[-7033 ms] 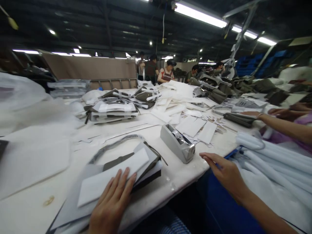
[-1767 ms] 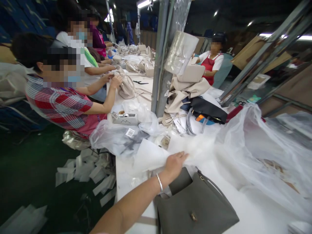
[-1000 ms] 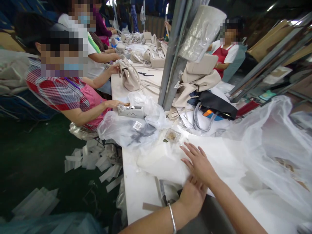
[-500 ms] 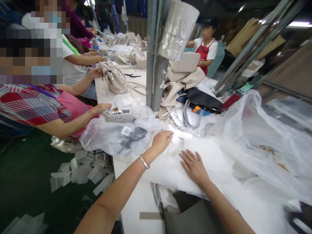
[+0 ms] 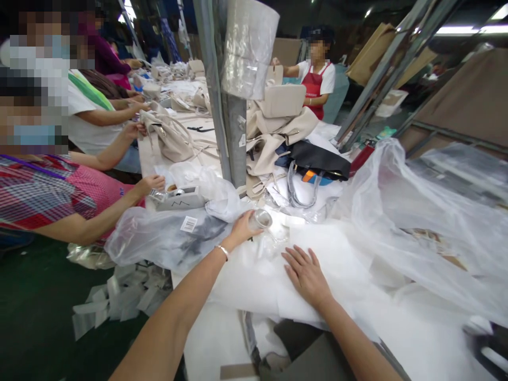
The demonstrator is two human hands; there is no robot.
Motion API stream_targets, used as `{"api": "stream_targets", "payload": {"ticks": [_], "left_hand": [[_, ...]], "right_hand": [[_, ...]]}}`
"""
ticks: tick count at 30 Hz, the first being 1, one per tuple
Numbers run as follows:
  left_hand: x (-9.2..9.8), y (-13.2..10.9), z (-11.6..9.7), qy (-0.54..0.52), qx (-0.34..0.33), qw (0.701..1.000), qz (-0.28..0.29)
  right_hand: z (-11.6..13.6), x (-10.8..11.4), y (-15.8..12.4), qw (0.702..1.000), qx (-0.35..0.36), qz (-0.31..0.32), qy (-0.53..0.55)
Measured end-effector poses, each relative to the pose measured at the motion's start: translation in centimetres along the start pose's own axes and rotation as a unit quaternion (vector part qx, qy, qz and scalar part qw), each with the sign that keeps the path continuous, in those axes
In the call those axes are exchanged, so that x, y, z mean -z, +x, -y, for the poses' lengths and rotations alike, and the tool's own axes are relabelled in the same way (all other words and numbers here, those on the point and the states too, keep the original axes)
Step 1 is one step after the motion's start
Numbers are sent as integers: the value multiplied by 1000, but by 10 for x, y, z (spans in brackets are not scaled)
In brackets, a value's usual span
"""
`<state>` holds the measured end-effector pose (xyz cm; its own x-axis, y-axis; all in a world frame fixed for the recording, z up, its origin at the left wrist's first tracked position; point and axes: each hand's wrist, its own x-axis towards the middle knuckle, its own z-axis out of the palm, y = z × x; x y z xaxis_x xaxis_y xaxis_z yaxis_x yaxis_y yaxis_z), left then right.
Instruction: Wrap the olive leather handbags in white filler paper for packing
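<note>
A roll of clear tape (image 5: pixel 262 219) is gripped at its side by my left hand (image 5: pixel 243 228), a little above the table. My right hand (image 5: pixel 307 275) lies flat with fingers spread on white wrapping sheets (image 5: pixel 333 254). Partly beneath those sheets, close to me, is a dark grey bag (image 5: pixel 317 354); the sheets hide its far part. Just left of my left hand lies a dark item in a clear plastic bag (image 5: pixel 159 235) with a barcode label (image 5: pixel 189 224).
A metal post (image 5: pixel 234 132) carries a large plastic roll (image 5: pixel 251 50). Beyond it are beige handbags (image 5: pixel 283 100) and a black bag (image 5: pixel 317 160). A tape dispenser (image 5: pixel 178 198) stands near a co-worker's hand (image 5: pixel 153 184). Loose clear plastic (image 5: pixel 397 211) spreads on the right.
The tape roll now shows plainly in my left hand, where it could not be made out before. My right hand stays flat on the sheets. The whole view has shifted somewhat.
</note>
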<state>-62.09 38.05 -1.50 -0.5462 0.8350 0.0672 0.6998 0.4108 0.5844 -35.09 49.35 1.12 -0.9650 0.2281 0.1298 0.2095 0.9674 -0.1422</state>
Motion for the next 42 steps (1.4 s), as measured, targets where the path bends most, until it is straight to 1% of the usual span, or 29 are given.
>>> {"api": "stream_targets", "payload": {"ticks": [3, 5, 7, 10, 13, 15, 16, 18, 19, 21, 23, 24, 26, 28, 30, 32, 35, 37, 40, 42], "left_hand": [[-7, -14, 8, -20, 49, 998, -33], [-10, -24, 10, -22, 75, 996, -39], [-8, -35, 9, -13, 101, 994, -36], [8, -49, 3, 17, 139, 990, -14], [35, -54, -12, 54, 143, 988, 7], [49, -44, -27, 73, 116, 990, 11], [52, -34, -36, 80, 97, 992, 15], [49, -6, -55, 86, 51, 994, 35], [43, 11, -63, 88, 27, 994, 50], [25, 44, -77, 93, -7, 992, 81], [3, 71, -85, 106, -20, 988, 108], [-7, 81, -87, 114, -20, 986, 118], [-26, 91, -88, 130, -11, 983, 130], [-39, 93, -87, 141, -1, 981, 134], [-47, 90, -85, 143, 7, 981, 132], [-51, 88, -83, 134, 12, 982, 130], [-48, 88, -82, 98, 17, 986, 131], [-41, 90, -83, 59, 21, 990, 124], [-21, 98, -93, -26, 26, 995, 88], [1, 104, -104, -101, 23, 993, 53]], "right_hand": [[-1, -1, 0, 1000, -4, 2, 7], [-1, -2, 0, 1000, -6, 5, 11], [-1, -2, -1, 1000, -8, 2, 16], [0, -2, -1, 1000, -13, -9, 24], [1, -2, -1, 999, -14, -14, 30], [1, -2, -1, 999, -17, -14, 33], [1, -2, -1, 999, -19, -14, 33], [2, -3, -1, 999, -22, -16, 35], [2, -3, -1, 999, -22, -16, 35], [2, -3, -1, 999, -20, -18, 39], [2, -4, -2, 999, -18, -21, 45], [2, -4, -2, 998, -18, -23, 48], [2, -4, -2, 998, -20, -31, 53], [2, -3, -3, 997, -20, -37, 58], [2, -3, -2, 997, -19, -36, 61], [2, -2, -2, 997, -21, -30, 65], [2, -2, -2, 997, -29, -23, 73], [2, -3, -2, 996, -33, -20, 81], [3, -4, -2, 995, -36, -15, 90], [3, -4, -2, 995, -37, -14, 91]]}}
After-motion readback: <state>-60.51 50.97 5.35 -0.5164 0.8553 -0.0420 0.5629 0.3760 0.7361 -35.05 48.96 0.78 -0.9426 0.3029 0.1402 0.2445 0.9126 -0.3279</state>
